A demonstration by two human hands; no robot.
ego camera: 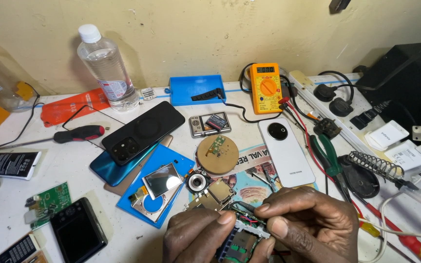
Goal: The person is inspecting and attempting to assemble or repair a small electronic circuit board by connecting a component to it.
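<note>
**Both hands closed on an opened device at the tabletop's near edge**

Both hands met low at the near edge of the tabletop (6, 146). The left hand (196, 236) had its grip closed on a small opened device (242, 238), thumb pressed on its pale frame, green board and thin red wires showing inside. The right hand (313, 224) pinched the same device from the other side, thumb and forefinger shut on its top edge.

Just beyond the knuckles lay loose metal parts and a round camera lens module (197, 182). Near that sat a wooden disc (217, 154) with a small green board on it. To its right a white phone (286, 152) lay back up on a printed sheet. To the left, a black phone (143, 132) rested across a teal one, beside a blue tray (171, 163) that held a shiny display panel (162, 179).

Farther back stood a clear plastic bottle (105, 65), a yellow multimeter (265, 87) with red and black leads, and a red-handled screwdriver (76, 134). Green-handled pliers (328, 156) lay well to the right, near a coiled soldering iron stand (373, 165).
</note>
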